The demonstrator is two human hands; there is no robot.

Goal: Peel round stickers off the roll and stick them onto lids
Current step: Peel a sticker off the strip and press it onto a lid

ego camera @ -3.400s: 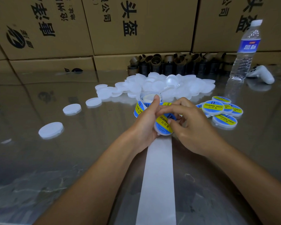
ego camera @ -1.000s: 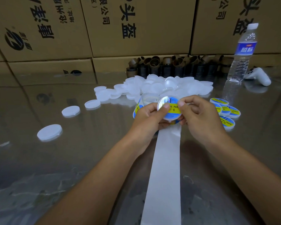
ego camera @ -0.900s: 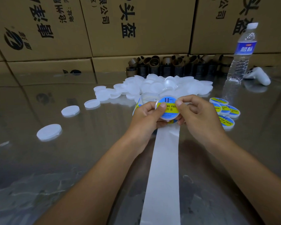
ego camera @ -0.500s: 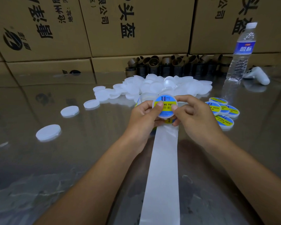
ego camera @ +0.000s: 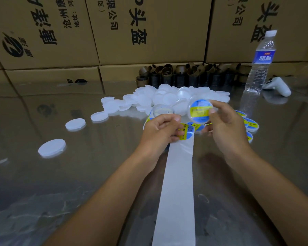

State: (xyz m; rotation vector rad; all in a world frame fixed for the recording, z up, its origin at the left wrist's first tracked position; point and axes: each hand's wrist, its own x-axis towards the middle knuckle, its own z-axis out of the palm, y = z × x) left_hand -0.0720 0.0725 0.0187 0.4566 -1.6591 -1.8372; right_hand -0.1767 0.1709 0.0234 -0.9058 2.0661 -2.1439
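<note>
A clear water bottle (ego camera: 260, 63) with a blue label and white cap is being shown upright, to the right of the pile of plain white lids (ego camera: 167, 98). How full it is cannot be told. Closed cardboard boxes (ego camera: 149, 29) printed with black characters are being stacked as a wall behind the pile, their contents hidden. Between boxes and pile, a cluster of brown cardboard rings (ego camera: 185, 73) is being kept, some upright, some tipped.

Everything is being carried by a glossy dark counter (ego camera: 78, 174) in which the boxes are being mirrored. Three loose lids (ego camera: 52, 147) are being left flat, trailing away to the left of the pile. A small stack of labelled lids (ego camera: 251, 125) is being kept in front of the pile, to its right. A white handheld controller (ego camera: 277, 86) is lying beyond the bottle.

In front of the pile, a stickered lid (ego camera: 200, 110) is being pinched at its edge by the fingers (ego camera: 220, 105) of the right hand (ego camera: 226, 125). It is raised off the counter and motion-blurred. Its blue and yellow face is being turned toward the viewer, with the yellow band running roughly level.

Beside it, the next sticker (ego camera: 187, 133) is being pinched by the curled left hand (ego camera: 160, 130), with its print running along the strip. The sticker roll (ego camera: 163, 110) is being partly hidden behind that hand. The white backing strip (ego camera: 178, 183) is being laid with its long axis running from the pile straight toward the viewer.
</note>
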